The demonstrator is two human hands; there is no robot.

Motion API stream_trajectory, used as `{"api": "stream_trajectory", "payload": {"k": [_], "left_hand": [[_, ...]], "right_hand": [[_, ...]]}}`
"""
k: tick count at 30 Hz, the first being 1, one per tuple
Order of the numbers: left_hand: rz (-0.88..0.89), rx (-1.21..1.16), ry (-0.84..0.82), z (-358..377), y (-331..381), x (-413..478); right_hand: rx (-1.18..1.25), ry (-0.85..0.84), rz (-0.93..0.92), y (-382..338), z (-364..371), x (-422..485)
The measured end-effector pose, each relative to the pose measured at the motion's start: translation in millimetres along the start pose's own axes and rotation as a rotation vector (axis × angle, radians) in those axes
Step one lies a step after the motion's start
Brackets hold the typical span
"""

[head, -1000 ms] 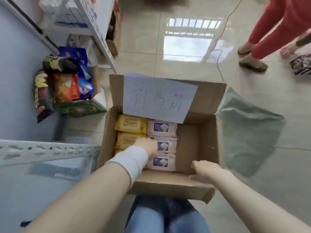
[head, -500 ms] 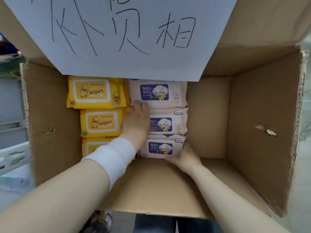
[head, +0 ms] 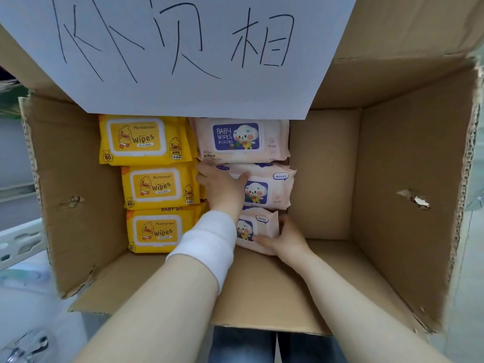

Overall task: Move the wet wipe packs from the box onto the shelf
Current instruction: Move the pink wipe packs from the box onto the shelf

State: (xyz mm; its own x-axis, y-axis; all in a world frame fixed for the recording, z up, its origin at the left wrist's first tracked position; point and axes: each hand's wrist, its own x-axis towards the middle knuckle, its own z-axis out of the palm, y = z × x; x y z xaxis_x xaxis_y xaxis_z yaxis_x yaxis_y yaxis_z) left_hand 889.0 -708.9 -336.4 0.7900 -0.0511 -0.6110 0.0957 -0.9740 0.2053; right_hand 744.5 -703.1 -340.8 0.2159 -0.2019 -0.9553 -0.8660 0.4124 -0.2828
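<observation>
An open cardboard box (head: 406, 179) holds two rows of wet wipe packs lying flat. On the left are three yellow packs (head: 157, 186). On the right are three pink baby wipe packs: far (head: 241, 138), middle (head: 272, 187) and near (head: 258, 226). My left hand (head: 222, 187), with a white wristband, lies over the middle pink pack, fingers hooked at its far left edge and thumb across its face. My right hand (head: 285, 239) cups the near pink pack at its right and near edges. The right half of the box floor is bare.
A white paper sign (head: 170, 53) with handwriting hangs from the far flap and overhangs the far packs. A white metal shelf rail (head: 18, 239) shows left of the box. My jeans (head: 243, 347) are under the near flap.
My head has come down close over the box. My right hand went from the box rim onto the near pink pack. My left hand has spread over the middle pink pack.
</observation>
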Motion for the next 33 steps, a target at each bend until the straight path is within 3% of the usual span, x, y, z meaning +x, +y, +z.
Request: {"api": "stream_trajectory", "payload": {"k": [6,10,15,21,27,33], "left_hand": [[0.003,0.034,0.014,-3,-7,10],[0.046,0.186,-0.159,2,-15,10],[0.081,0.078,-0.241,8,-25,15],[0.266,0.114,-0.36,11,-23,15],[0.293,-0.107,-0.516,2,-11,-1],[0.42,-0.397,-0.42,-95,-33,-48]], "right_hand": [[-0.035,-0.118,-0.114,-1,-28,-8],[0.012,-0.085,-0.056,13,-62,-10],[0.067,-0.073,-0.104,18,-61,-8],[-0.046,-0.009,-0.118,18,-52,-12],[-0.071,0.025,-0.149,25,-74,-38],[-0.005,0.137,-0.174,22,-101,-123]]}}
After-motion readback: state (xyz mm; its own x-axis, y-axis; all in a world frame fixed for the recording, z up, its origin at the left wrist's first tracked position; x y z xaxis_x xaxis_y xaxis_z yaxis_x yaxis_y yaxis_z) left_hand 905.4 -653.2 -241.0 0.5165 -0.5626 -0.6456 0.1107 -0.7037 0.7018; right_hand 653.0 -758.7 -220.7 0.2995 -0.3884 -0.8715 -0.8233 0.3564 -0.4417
